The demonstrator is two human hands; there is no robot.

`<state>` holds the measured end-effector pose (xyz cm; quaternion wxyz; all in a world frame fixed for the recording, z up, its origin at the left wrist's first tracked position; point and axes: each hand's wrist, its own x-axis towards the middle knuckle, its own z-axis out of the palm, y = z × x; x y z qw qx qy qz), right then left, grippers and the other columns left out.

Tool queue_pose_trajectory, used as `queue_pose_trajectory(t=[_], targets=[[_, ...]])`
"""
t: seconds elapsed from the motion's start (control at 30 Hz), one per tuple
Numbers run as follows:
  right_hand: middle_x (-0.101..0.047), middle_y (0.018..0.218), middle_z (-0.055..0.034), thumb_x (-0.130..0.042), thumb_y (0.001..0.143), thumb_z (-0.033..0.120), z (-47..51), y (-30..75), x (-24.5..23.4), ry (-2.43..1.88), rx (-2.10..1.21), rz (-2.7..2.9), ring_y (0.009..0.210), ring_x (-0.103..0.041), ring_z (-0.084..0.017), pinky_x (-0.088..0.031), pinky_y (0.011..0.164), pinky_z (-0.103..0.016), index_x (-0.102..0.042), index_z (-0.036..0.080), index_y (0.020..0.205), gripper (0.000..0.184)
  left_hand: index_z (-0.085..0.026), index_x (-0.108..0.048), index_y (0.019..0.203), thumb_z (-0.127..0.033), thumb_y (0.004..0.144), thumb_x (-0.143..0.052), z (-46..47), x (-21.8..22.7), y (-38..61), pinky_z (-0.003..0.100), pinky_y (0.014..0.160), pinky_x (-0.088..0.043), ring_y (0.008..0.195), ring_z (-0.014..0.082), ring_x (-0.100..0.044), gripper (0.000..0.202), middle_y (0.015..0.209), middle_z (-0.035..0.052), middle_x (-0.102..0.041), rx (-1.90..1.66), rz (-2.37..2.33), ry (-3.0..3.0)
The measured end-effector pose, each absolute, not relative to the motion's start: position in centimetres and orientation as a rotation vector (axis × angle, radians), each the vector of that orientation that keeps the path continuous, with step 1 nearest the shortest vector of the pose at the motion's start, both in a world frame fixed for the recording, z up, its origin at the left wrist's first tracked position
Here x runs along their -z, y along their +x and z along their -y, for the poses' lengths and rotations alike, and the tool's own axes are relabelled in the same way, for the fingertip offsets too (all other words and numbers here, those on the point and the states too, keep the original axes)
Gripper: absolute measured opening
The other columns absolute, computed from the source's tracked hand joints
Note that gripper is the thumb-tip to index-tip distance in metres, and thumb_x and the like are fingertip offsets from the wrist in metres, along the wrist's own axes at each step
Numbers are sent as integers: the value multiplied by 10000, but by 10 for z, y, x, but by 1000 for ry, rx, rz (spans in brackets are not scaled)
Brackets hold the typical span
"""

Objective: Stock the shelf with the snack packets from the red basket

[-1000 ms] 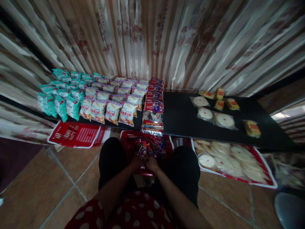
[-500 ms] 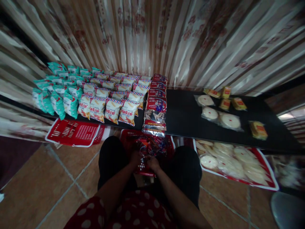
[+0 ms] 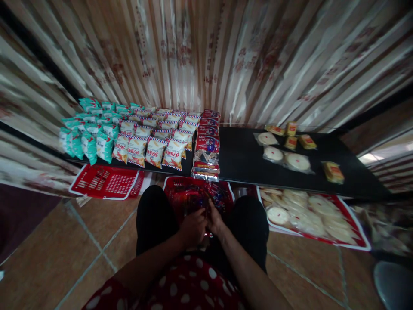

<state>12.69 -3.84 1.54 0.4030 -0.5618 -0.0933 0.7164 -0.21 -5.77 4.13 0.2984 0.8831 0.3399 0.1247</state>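
Note:
Between my knees, my left hand (image 3: pixel 192 228) is closed on a shiny dark red snack packet (image 3: pixel 195 200), its fingers curled near the packet's lower part. Close beside it, my right hand (image 3: pixel 214 220) grips the same packet's right edge, thumb upward. Both hands are over a red plastic basket (image 3: pixel 171 183), where more dark red packets (image 3: pixel 222 196) lie in dim light. Just beyond, a column of overlapping red snack packets (image 3: pixel 206 146) lies on the black table (image 3: pixel 238 159). My fingertips are partly hidden.
White snack bags (image 3: pixel 173 153) and teal bags (image 3: pixel 104 146) stand in rows at the left. Round white packaged discs (image 3: pixel 297 162) and yellow packs (image 3: pixel 333 172) lie at the right. A tipped red basket (image 3: pixel 119 183) and a basket of white discs (image 3: pixel 361 234) flank my knees.
My hands have risen from low in the basket and come closer together, now with a packet between them. The view has shifted slightly.

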Motion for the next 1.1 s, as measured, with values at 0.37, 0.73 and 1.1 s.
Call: queue_pose_trajectory(t=[0.37, 0.73, 1.1], targets=[[-705, 909, -109, -360, 751, 744, 60, 144, -83, -1118, -1914, 264, 966, -628, -260, -482, 847, -402, -628, 166, 944, 666, -117, -623, 893, -159, 787, -455, 75, -74, 4, 410, 973, -449, 1100, 262, -554, 203, 938, 150, -652, -510, -595, 2630], [-716, 778, -78, -532, 813, 418, 80, 174, -102, -999, -1912, 61, 835, -677, -234, -521, 805, -381, -649, 153, 876, 296, -170, -626, 919, -185, 797, -463, 88, -113, 1, 334, 914, -493, 1038, 199, -591, 204, 1056, 90, -656, -527, -441, 2478], [-717, 845, -81, -642, 764, 464, 90, 187, -122, -948, -2079, 281, 836, -678, -255, -531, 791, -404, -636, 175, 1029, 392, -166, -541, 1229, -359, 818, -558, 47, -142, -7, 422, 1007, -419, 1157, 264, -535, 454, 1205, 118, -613, -649, -962, 2300]])
